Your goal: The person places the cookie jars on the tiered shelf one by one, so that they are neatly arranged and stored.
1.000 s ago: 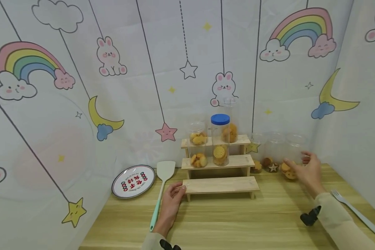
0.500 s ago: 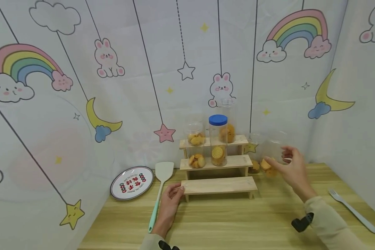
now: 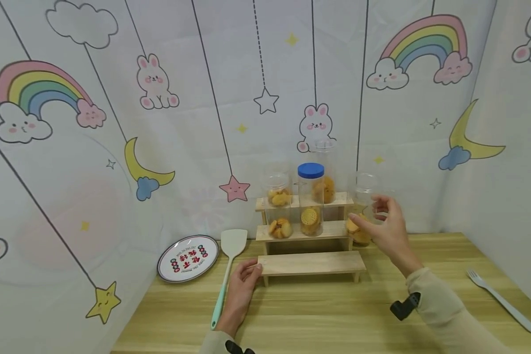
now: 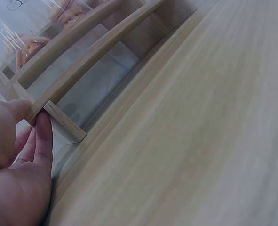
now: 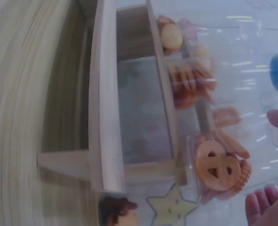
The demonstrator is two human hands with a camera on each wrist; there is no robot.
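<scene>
My right hand grips a clear jar with cookies at its bottom, at the right end of the stepped wooden rack. In the right wrist view a smiley-faced cookie shows inside this jar, which is up beside the middle step. My left hand pinches the left end of the lowest step, thumb above and fingers beneath in the left wrist view. On the middle step stands a tall cookie jar with a blue lid. Other clear cookie jars stand on the middle and top steps.
A plate with red lettering and a spatula with a pale green handle lie left of the rack. A fork lies at the table's right. Behind the held jar, another brown cookie shows low down.
My right hand has carried the clear cookie jar leftward from the far right of the table to the rack's right end, raising it. My left hand has stayed on the lowest step.
</scene>
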